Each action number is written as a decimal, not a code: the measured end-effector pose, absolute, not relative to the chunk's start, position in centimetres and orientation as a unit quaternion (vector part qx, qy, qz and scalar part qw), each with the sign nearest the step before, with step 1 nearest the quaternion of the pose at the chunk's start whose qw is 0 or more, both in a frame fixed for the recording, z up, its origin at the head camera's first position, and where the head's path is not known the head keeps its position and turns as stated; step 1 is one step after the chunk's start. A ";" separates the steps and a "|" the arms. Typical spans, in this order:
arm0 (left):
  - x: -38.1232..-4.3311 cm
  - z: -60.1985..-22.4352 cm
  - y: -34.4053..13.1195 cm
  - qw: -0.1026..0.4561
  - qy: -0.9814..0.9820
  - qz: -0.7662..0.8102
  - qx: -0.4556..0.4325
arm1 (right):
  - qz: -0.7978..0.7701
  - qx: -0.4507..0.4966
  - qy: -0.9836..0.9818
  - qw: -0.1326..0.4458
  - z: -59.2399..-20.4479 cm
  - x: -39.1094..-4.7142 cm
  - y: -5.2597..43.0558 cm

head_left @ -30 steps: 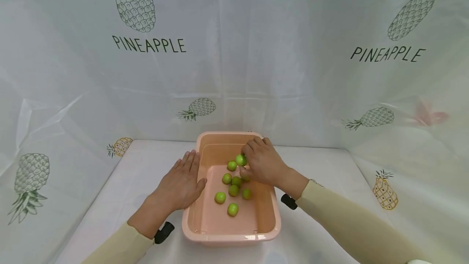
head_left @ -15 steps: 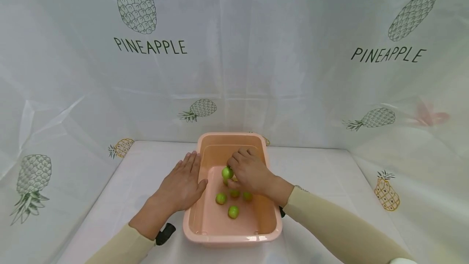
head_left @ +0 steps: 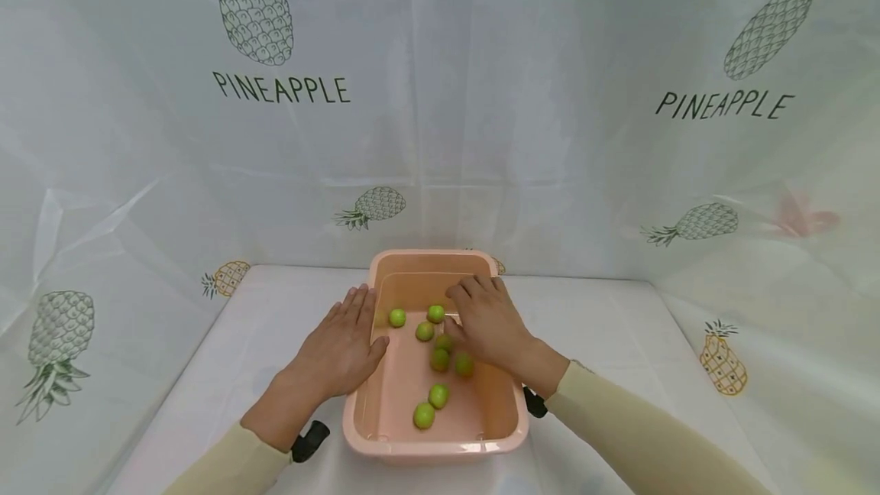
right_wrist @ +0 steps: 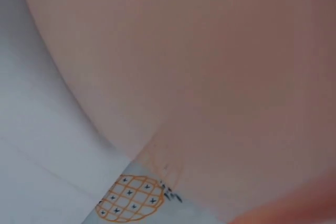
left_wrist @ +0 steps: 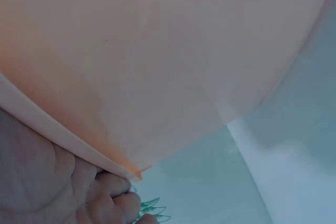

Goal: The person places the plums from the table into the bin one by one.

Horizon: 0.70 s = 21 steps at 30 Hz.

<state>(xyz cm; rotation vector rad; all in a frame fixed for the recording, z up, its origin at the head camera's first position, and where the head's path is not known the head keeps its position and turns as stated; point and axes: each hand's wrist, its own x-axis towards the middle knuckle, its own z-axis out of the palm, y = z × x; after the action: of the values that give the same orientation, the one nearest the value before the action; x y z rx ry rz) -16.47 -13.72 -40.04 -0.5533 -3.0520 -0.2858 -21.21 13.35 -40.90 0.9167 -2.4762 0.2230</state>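
Observation:
Small round green fruits [head_left: 424, 415], several of them, lie in a peach plastic basin [head_left: 435, 448]; their kind is too small to tell. Along the basin's left rim rests my left hand [head_left: 337, 346], fingers straight and together; in the left wrist view its curved palm side shows beside the rim. My right hand [head_left: 490, 323] is over the basin's right side, fingers slightly bent, a gap between thumb and fingers and no fruit visible in it. Near its thumb lies a fruit [head_left: 444, 343]; what is beneath the palm is hidden. The right wrist view shows mostly the basin's outer wall [right_wrist: 157, 51].
The basin stands on a white-covered table [head_left: 584, 312]. A white pineapple-print sheet [head_left: 509, 136] hangs behind and at the sides. A dark wrist device [head_left: 311, 441] is strapped at the left wrist, another [head_left: 535, 402] at the right.
My right hand carried a green fruit left and let go of it, then drew back right. One fruit now lies at the basin's left wall, another nearer the front. The left hand stayed put.

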 end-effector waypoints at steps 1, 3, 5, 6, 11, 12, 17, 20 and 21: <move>-16.5 -40.1 -13.7 0.014 -0.980 -0.094 -0.177 | 0.093 0.319 -0.910 0.246 -40.9 -21.0 13.8; -16.5 -40.3 -13.7 0.016 -0.979 -0.101 -0.177 | 0.114 0.286 -0.918 0.250 -41.0 -20.6 14.7; -16.5 -40.4 -13.8 0.017 -0.978 -0.107 -0.176 | 0.128 0.255 -0.925 0.251 -41.1 -20.1 15.7; -16.6 -40.5 -13.8 0.019 -0.978 -0.111 -0.177 | 0.132 0.242 -0.928 0.249 -41.1 -19.8 16.1; -16.5 -40.7 -14.0 0.025 -0.976 -0.126 -0.176 | 0.125 0.206 -0.944 0.226 -41.4 -18.4 17.8; -16.5 -40.7 -14.0 0.028 -0.976 -0.128 -0.177 | 0.120 0.201 -0.947 0.219 -41.5 -18.1 18.1; -16.4 -40.7 -13.7 0.024 -0.974 -0.136 -0.177 | 0.113 0.179 -0.961 0.180 -41.7 -16.9 18.9; -16.3 -40.7 -13.3 0.017 -0.973 -0.141 -0.179 | 0.108 0.171 -0.966 0.162 -41.6 -16.4 19.4; -16.3 -40.7 -13.1 0.014 -0.973 -0.142 -0.180 | 0.106 0.169 -0.967 0.157 -41.6 -16.3 19.5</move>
<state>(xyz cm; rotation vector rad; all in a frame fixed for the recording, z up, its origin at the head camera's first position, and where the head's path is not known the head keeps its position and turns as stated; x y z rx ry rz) -16.32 -13.08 -40.73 -0.5598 -3.0308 -0.4413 -16.26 19.54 -41.61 0.4844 -2.7669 0.3046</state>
